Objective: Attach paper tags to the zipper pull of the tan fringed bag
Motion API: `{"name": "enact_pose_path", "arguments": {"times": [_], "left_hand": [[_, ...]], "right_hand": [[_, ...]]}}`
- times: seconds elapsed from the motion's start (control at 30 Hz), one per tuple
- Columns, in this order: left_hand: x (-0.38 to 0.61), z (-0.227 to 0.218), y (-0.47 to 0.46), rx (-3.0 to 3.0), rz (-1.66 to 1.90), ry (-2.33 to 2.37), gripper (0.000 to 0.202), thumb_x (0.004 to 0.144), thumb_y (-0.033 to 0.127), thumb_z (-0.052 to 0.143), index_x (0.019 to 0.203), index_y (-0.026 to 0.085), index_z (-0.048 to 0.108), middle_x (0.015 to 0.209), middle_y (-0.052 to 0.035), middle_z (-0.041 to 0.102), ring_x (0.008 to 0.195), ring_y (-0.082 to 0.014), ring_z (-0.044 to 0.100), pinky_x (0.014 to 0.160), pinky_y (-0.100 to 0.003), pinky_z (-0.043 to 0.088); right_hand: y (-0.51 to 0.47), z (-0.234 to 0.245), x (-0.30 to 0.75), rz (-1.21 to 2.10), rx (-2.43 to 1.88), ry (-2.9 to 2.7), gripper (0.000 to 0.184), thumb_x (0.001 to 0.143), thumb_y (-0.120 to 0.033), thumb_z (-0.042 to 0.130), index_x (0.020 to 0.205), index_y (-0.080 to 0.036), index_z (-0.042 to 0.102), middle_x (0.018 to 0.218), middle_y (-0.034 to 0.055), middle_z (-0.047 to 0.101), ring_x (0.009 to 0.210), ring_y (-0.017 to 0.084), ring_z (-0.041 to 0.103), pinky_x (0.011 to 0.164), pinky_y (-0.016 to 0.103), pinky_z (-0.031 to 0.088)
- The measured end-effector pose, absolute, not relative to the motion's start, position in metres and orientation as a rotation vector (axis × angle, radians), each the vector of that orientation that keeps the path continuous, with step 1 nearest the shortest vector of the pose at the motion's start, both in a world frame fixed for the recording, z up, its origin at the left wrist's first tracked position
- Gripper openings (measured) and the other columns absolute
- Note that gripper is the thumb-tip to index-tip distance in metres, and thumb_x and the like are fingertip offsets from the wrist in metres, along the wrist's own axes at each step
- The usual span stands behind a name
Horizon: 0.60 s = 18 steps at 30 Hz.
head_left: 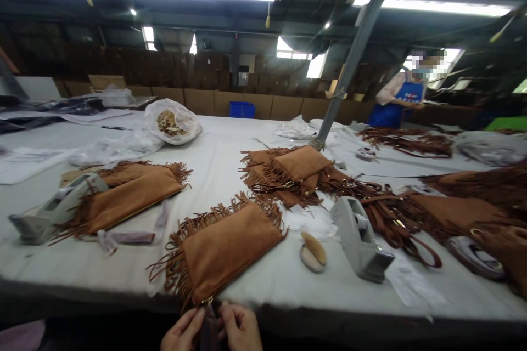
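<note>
A tan fringed pouch [233, 247] lies flat near the table's front edge, its zipper side toward me. At its near corner is a small gold-coloured metal clasp [208, 301]. Just below that clasp, a dark brown strap [209, 329] hangs over the edge, its lower end out of view. My left hand [184, 331] pinches by the strap's left side, close to the clasp. On the other side my right hand [239, 327] is closed on the strap with bent fingers. The exact fingertip contact is partly hidden.
Grey tape dispensers stand left [61, 205] and right [360, 238]. More fringed pouches lie left [132, 197] and in a pile [302, 164]. Brown straps [395, 214], a round pad [313, 255] and an open plastic bag [173, 120] are around. A person [401, 96] stands far right.
</note>
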<state>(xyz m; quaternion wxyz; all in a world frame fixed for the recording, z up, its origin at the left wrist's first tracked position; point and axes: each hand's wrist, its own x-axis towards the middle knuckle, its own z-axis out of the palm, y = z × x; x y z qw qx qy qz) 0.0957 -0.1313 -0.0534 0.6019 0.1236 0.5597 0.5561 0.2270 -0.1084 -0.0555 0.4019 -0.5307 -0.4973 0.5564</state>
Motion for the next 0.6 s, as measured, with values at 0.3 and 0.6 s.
{"name": "enact_pose_path", "arguments": {"times": [0.3, 0.6], "left_hand": [[0.097, -0.019, -0.137, 0.881, 1.37, 1.76, 0.046, 0.07, 0.062, 0.063, 0.084, 0.019, 0.075, 0.079, -0.0068, 0.075, 0.083, -0.0265, 0.067, 0.073, -0.029, 0.051], [0.098, -0.027, -0.151, 0.684, 1.213, 1.369, 0.057, 0.073, 0.067, 0.058, 0.09, 0.013, 0.06, 0.057, -0.0006, 0.062, 0.043, -0.0111, 0.054, 0.042, -0.02, 0.037]], "right_hand": [[-0.098, -0.018, 0.213, 1.787, -1.127, -1.259, 0.061, 0.064, -0.073, 0.062, 0.062, -0.012, 0.068, 0.053, -0.0004, 0.054, 0.047, 0.008, 0.04, 0.043, 0.019, 0.031], [-0.094, -0.014, 0.205, 1.783, -1.118, -1.268, 0.054, 0.066, -0.065, 0.067, 0.07, -0.011, 0.071, 0.055, 0.0012, 0.059, 0.051, 0.012, 0.047, 0.051, 0.023, 0.039]]}}
